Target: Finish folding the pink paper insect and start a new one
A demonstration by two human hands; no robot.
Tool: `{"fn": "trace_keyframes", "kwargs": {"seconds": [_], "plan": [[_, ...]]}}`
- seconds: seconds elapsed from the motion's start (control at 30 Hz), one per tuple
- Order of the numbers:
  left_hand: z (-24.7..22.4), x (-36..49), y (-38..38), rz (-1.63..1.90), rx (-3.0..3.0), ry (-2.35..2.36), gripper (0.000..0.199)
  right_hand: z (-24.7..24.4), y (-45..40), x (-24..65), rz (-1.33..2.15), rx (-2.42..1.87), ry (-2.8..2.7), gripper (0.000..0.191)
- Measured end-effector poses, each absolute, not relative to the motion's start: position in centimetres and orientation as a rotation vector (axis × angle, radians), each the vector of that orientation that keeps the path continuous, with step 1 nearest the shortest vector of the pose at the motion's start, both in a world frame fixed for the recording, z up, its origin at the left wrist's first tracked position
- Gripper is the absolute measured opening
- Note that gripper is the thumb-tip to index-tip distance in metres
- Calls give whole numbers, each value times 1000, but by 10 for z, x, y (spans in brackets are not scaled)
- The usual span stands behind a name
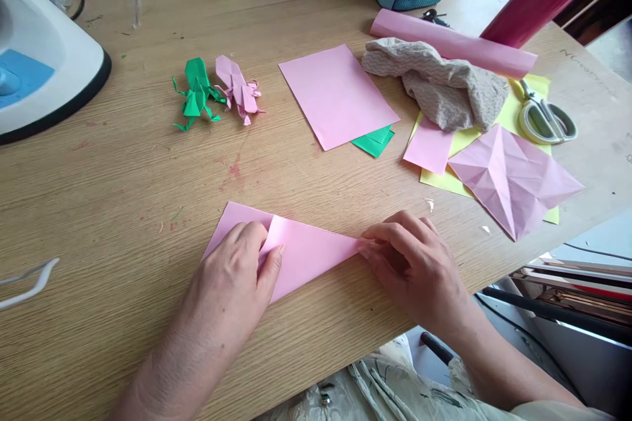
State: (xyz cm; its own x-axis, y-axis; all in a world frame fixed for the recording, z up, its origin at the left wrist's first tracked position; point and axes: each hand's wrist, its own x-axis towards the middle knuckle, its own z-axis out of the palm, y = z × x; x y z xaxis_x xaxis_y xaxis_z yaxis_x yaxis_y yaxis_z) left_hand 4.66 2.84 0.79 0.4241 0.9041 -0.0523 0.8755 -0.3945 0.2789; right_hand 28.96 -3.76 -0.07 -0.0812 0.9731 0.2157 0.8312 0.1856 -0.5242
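Note:
A pink sheet of paper (311, 247), folded to a point on its right side, lies on the wooden table (123, 223) near the front edge. My left hand (237, 276) rests over its left part, with thumb and fingers closed on a raised flap. The pointed right tip is pinched between the thumb and fingers of my right hand (415, 263). Part of the paper's left side is hidden under my left hand.
Green (197, 92) and pink (239, 89) folded figures stand beyond the paper. A pink sheet (340, 95), a grey cloth (439, 82), scissors (546, 118) and a creased pink sheet (516, 177) lie to the right. A white appliance (54, 46) sits at left.

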Motion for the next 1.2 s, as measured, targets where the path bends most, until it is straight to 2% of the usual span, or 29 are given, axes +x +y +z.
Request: {"fn": "trace_keyframes", "kwargs": {"seconds": [0.17,0.3,0.93,1.2], "plan": [[10,46,30,183,2419,1511,23,-1,-56,287,178,-1485,-2183,33],[10,46,31,171,2408,1516,23,-5,-60,284,171,-1506,-2332,45],[11,47,31,156,2463,1509,25,-10,-61,280,-11,-1539,-2314,36],[11,44,29,126,2467,1519,25,-10,-66,281,2,-1565,-2297,40]]}}
